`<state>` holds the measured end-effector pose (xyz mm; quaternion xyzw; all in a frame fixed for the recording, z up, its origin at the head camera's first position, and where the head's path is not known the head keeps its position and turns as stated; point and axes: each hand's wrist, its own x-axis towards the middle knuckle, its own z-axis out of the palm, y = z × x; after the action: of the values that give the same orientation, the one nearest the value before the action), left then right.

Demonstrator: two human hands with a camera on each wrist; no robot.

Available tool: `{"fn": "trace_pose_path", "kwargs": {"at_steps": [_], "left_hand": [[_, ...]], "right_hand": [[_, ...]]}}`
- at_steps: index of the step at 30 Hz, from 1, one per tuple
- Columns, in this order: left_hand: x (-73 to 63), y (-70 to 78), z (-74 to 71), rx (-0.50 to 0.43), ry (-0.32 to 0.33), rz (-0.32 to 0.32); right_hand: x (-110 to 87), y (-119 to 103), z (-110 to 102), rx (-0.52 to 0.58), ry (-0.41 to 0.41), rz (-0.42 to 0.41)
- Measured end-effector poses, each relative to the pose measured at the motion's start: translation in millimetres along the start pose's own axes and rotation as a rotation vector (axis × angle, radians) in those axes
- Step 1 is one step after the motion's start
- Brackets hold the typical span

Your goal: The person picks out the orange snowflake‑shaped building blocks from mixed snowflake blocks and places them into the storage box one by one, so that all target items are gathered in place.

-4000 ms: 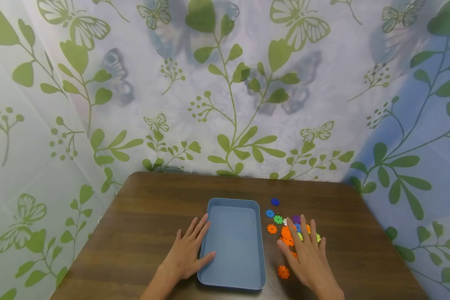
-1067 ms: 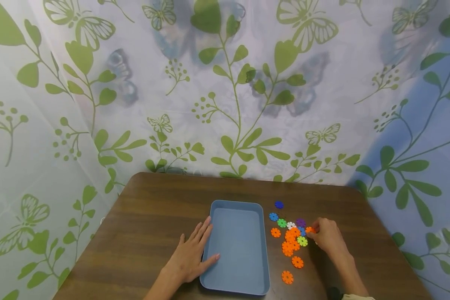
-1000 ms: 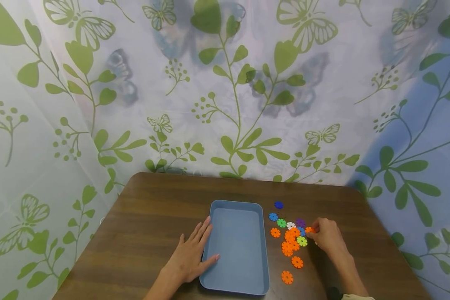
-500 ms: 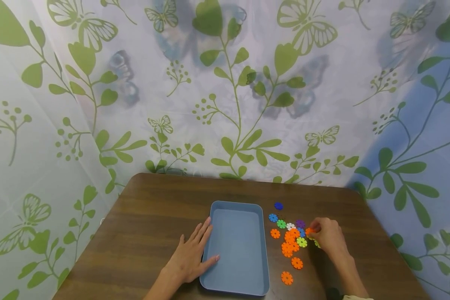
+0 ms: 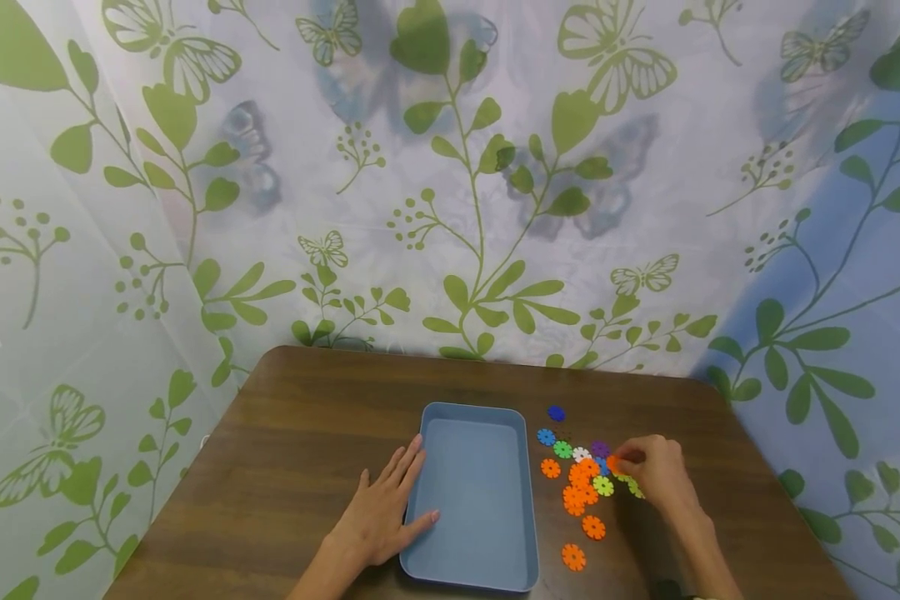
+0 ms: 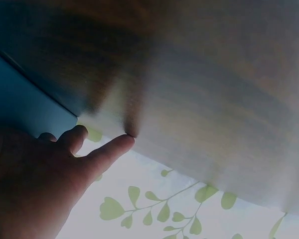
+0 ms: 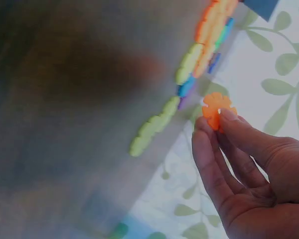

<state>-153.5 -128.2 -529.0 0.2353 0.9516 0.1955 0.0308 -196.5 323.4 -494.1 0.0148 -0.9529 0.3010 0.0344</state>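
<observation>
My right hand [image 5: 658, 473] pinches an orange snowflake disc [image 7: 218, 110] between thumb and fingertips; the right wrist view shows it raised over the tabletop. Under and beside that hand in the head view lie yellow-green discs [image 5: 635, 488]. Resting on the left rim of a blue-grey tray [image 5: 471, 500], my left hand [image 5: 378, 510] has its fingers spread and its thumb over the inside edge. To the right of the tray is a loose spread of notched discs: several orange ones [image 5: 576, 498] overlapping, plus a white disc [image 5: 581, 454], a purple disc [image 5: 600, 449] and a green disc [image 5: 562, 450].
Everything stands on a dark brown wooden table [image 5: 307, 425]. A dark blue disc [image 5: 557, 413] lies farthest back, with a lighter blue disc [image 5: 546, 437] nearer. One orange disc [image 5: 573, 557] lies close to the front. A leaf-patterned curtain [image 5: 450, 208] hangs behind the table.
From lying spread over the discs, my right hand has come to pinch an orange disc and lifted it slightly, uncovering yellow-green ones. My left hand stays on the tray rim.
</observation>
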Motion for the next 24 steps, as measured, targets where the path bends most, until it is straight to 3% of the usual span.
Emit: {"fn": "trace_pose_path", "kwargs": {"at_steps": [10, 24], "left_hand": [[-1.1, 1.2, -1.6, -0.010, 0.001, -0.004], [-0.6, 0.1, -2.6, 0.002, -0.010, -0.002]], "right_hand": [[-1.2, -35, -17, 0.036, -0.039, -0.085], [-1.3, -106, -31, 0.155, -0.235, -0.276]]}}
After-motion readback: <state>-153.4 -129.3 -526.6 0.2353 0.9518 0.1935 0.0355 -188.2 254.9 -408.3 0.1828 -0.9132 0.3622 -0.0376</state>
